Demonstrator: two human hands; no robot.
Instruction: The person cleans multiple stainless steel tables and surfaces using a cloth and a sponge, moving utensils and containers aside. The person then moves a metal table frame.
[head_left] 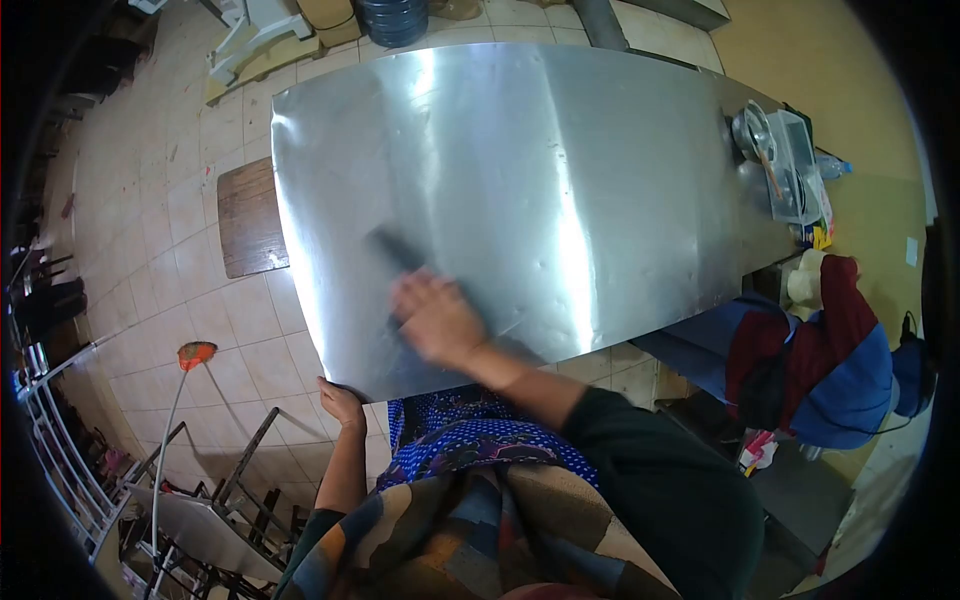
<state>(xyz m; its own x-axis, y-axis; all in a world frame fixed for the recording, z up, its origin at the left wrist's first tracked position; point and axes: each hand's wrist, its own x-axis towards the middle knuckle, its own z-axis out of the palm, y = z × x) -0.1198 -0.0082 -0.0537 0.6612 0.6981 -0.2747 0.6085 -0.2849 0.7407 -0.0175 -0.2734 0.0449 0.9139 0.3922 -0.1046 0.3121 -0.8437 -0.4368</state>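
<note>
A large shiny metal sheet [480, 180] lies across the table before me, with small dents and bright streaks of reflected light. At its near left corner, my left hand [342, 402] is closed on the edge of the sheet. My right hand [438, 318] is over the near left part of the sheet, its fingers curled and blurred by motion. A dark narrow object [392, 247] sticks out beyond those fingers, apparently held in them; its kind is too smeared to tell. Dark reflections show on the metal around this hand.
A metal bowl [752, 130] and a clear plastic bin [792, 165] stand at the table's right end. Right of me, blue and maroon clothing [810, 350] hangs over a chair. A wooden stool [252, 218] and an orange broom [197, 353] are to the left.
</note>
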